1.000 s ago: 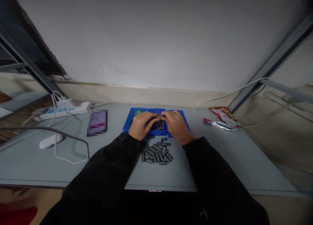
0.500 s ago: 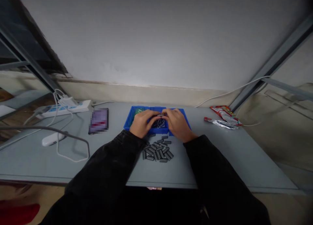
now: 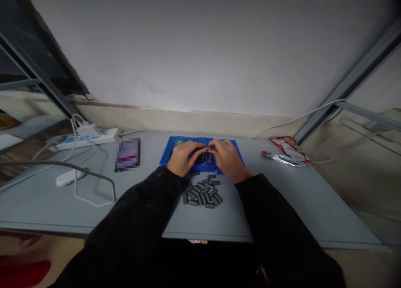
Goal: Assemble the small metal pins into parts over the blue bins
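My left hand (image 3: 183, 157) and my right hand (image 3: 230, 159) meet over the middle blue bin (image 3: 200, 168). Between their fingertips they pinch one small grey cylinder (image 3: 206, 148), held roughly level. Small shiny metal pins (image 3: 206, 158) lie inside that middle bin. The left blue bin (image 3: 166, 152), partly behind my left hand, contains small green pieces (image 3: 177, 144). A third blue bin (image 3: 239, 154) is mostly covered by my right hand. Nearer to me, a loose pile of grey cylinders (image 3: 202, 193) lies on the table, below both wrists.
On the left are a white power strip (image 3: 108, 135) with cables, a phone-like device (image 3: 128, 154) and a white oval gadget (image 3: 67, 178). Right of the bins lie a red packet (image 3: 290, 146) and a silver pouch (image 3: 288, 159). A wall stands behind the grey table (image 3: 282, 196).
Both hands stay over the middle bin, still pinching the grey cylinder, which now shows a little more plainly between the fingertips. The whole view has shifted very slightly.
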{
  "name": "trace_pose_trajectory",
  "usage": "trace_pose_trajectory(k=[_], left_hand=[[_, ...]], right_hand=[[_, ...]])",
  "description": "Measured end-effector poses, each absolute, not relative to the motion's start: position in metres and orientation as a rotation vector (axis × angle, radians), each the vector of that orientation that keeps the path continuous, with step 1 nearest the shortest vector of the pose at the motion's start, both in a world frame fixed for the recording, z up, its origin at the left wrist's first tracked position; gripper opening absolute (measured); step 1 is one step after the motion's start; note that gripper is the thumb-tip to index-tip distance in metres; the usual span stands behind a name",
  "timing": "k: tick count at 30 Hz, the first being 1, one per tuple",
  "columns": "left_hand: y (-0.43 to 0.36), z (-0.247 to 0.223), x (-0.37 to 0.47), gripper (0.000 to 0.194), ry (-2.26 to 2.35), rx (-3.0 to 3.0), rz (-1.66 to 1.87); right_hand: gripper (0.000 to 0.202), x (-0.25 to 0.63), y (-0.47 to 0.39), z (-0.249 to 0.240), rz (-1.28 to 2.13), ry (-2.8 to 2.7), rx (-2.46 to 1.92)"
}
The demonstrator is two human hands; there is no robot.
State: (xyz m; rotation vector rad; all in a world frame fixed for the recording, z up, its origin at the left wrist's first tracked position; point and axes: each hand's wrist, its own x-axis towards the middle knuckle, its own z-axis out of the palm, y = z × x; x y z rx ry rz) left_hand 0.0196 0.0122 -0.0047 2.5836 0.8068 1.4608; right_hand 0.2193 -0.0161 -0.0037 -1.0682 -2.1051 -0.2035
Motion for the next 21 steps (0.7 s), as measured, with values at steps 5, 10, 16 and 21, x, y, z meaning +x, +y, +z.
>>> trace_pose_trajectory(k=[5, 10, 16, 21], left_hand=[[0.0108, -0.0034, 0.0197, 0.015, 0.786, 2.578, 1.47], [0.0101, -0.003, 0.0202, 0.014, 0.832, 2.572, 1.483], [0.01, -0.0029, 0.02, 0.014, 0.821, 2.572, 1.466], [0.0105, -0.0028, 0.0196, 0.015, 0.802, 2.575, 1.463]], right_hand=[[0.024, 0.2192, -0.0131, -0.0068, -0.209, -2.104, -1.035], [0.021, 0.2183, -0.0163, -0.0043, -0.181, -2.084, -1.047], [0.016, 0.22, -0.0155, -0.0053, -0.18, -2.082, -1.083], [0.023, 0.219, -0.014, -0.0052, -0.205, -2.102, -1.058]])
